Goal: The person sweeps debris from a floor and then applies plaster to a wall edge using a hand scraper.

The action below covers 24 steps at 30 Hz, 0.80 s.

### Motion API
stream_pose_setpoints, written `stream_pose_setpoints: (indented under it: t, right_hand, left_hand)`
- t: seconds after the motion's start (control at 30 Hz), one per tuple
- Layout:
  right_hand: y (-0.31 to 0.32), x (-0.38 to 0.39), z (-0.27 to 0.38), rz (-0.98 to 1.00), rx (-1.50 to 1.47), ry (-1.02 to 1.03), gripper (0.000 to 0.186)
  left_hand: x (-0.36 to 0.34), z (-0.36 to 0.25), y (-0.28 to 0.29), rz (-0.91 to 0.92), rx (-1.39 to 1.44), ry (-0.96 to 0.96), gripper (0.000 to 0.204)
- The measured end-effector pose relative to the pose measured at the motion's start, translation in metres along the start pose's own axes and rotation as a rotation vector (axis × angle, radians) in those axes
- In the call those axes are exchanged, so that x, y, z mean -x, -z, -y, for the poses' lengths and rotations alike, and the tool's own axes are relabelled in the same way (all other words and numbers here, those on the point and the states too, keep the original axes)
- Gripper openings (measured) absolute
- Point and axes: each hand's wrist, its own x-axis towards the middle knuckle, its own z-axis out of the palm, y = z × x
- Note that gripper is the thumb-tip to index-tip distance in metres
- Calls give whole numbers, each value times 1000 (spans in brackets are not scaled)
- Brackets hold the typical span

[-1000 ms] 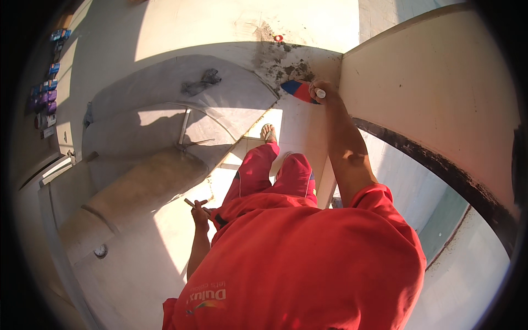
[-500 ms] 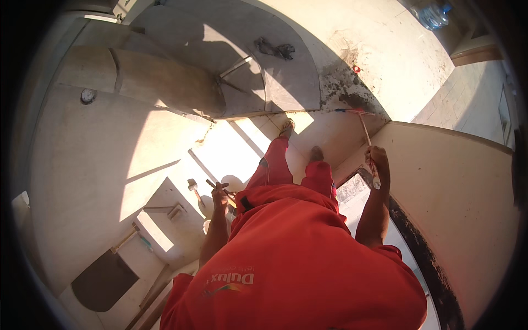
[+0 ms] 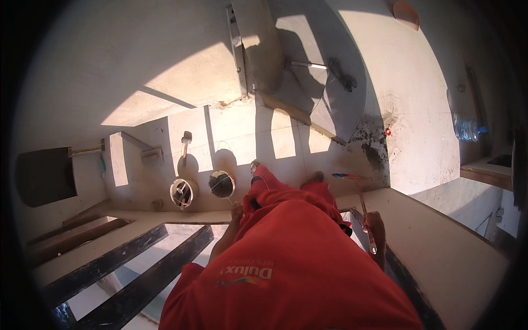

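My right hand (image 3: 375,221) is closed round the handle of a long-handled tool (image 3: 361,198). At its far end is a narrow crosswise head, blue and reddish, close to the floor by the wall corner; its exact kind is unclear. My left hand (image 3: 237,210) is beside my red shirt, fingers curled; whatever it holds is too small to make out. Just beyond it stands a round bucket (image 3: 233,177) with a dark inside and a thin wire handle. To the left is another bucket (image 3: 191,193) with tools in it.
A short-handled tool (image 3: 185,144) lies past the buckets. Dark beams (image 3: 132,250) cross an opening at lower left. A dark crumpled thing (image 3: 342,75) rests on the grey surface ahead, with dark stains (image 3: 374,146) near it. A clear blue bottle (image 3: 466,130) lies at far right.
My view has shifted, bringing both buckets and the beams into sight. My left hand has come down closer to my body. The tool in my right hand points forward as before.
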Motion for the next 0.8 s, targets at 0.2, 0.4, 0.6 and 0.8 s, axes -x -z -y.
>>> stream_pose_setpoints:
  t: [0.2,0.4,0.6,0.8]
  right_hand:
    - [-106,58,81,277,296,167,21]
    - [-269,93,169,499,512,247,17]
    - [-340,7,195,103,1252,944,30]
    - [-433,-30,267,85,1289,860,40]
  left_hand:
    - [-40,-20,59,-245,-114,-24,55]
    - [-71,-11,153,-196,356,184,46]
    - [-103,24,201,-107,669,332,47]
    - [-80,50,217,-84,834,231,55]
